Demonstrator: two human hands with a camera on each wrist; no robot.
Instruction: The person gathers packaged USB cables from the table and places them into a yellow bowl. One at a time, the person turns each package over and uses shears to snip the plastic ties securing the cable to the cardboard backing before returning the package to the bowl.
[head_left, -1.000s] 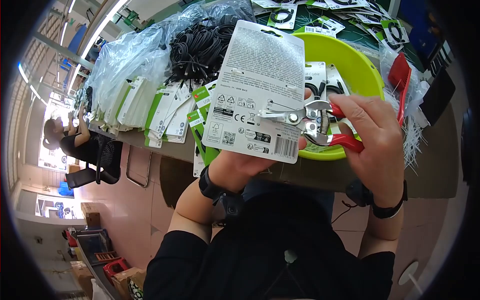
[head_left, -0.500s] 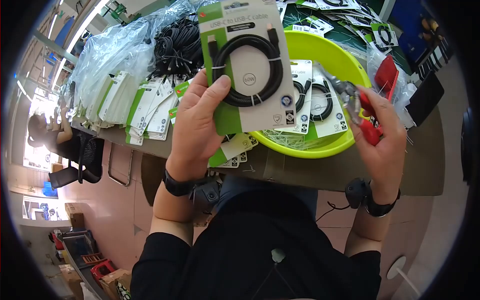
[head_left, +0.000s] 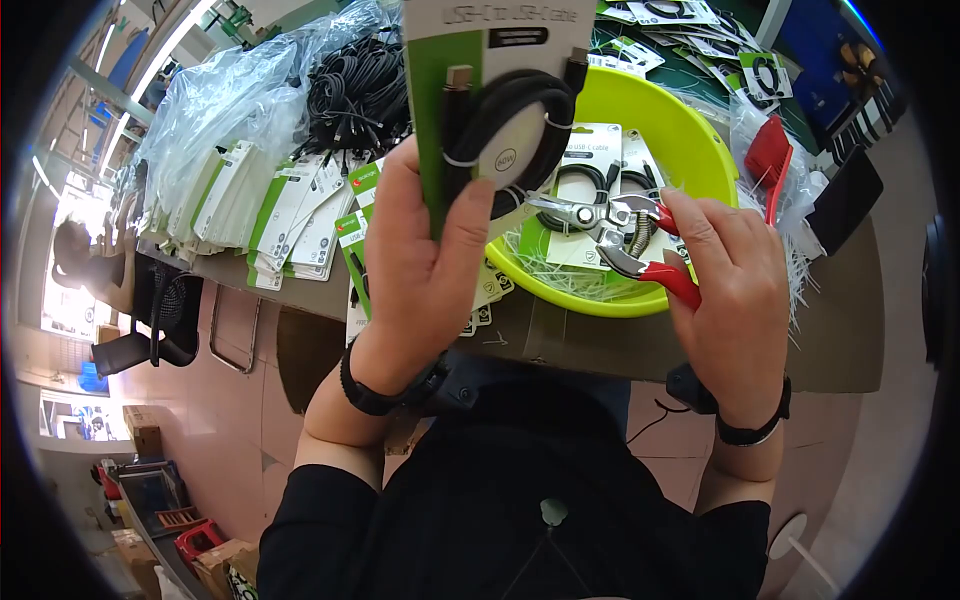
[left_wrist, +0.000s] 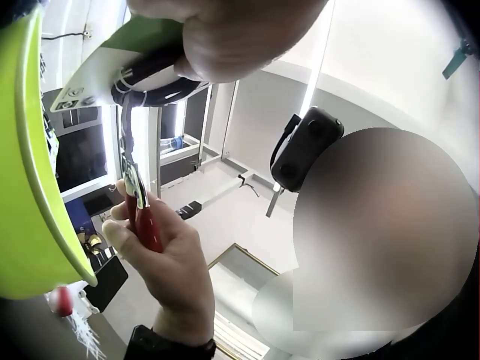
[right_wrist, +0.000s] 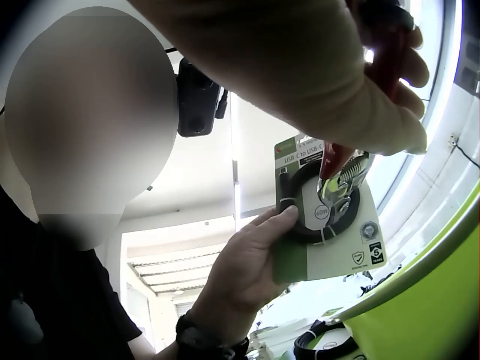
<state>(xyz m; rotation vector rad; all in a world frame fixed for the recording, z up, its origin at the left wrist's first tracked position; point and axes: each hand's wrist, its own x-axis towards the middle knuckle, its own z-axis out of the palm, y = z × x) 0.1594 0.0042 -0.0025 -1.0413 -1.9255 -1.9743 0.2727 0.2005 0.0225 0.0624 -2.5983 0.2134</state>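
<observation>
In the head view my left hand [head_left: 425, 265] holds up a carded USB-C cable [head_left: 505, 135], thumb on its front and fingers behind. The black coil is bound to the green and white card by white ties [head_left: 462, 162]. My right hand [head_left: 735, 280] grips spring-loaded snips [head_left: 625, 225] by their red handles. Their tips reach the lower right of the coil, right by a tie. The right wrist view shows the card's front [right_wrist: 292, 262] with the snips' metal head over the coil. From the left wrist view, the blades [left_wrist: 129, 142] meet the coil's edge.
Below the hands stands a yellow-green tub [head_left: 705, 150] holding carded cables [head_left: 590, 145] and white tie scraps [head_left: 545, 265]. Stacked cards [head_left: 300, 215], loose black cables [head_left: 360, 95] and plastic bags [head_left: 240, 110] lie left. A red brush [head_left: 768, 155] sits right of the tub.
The card was turned from its back to its front and now tilts sideways. My snips first touched the back, swung away right, then came left to the coil on the front.
</observation>
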